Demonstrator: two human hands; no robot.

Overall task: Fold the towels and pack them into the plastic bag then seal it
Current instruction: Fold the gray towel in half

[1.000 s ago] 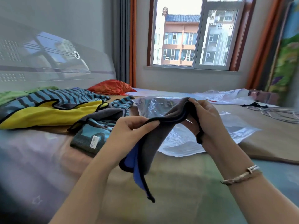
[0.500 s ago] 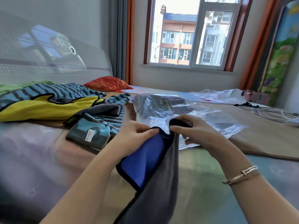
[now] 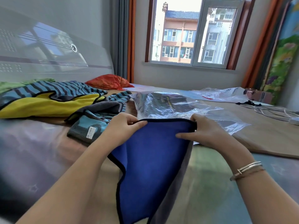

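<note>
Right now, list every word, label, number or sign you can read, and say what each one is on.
No text reads clearly.
White tag on the teal and grey towel: barcode-like print, too small to read.
Round emblem on the headboard: a logo, no legible letters.
Far plastic bag: red and dark marks, too blurred to read.
Blue towel, held by both hands: no print visible.

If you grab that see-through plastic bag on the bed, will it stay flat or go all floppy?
Probably floppy: the clear plastic bag already lies crinkled and wavy on the bed. It likely feels slippery too, since it shines. The dark folded cloth inside may make one end sag.
</note>
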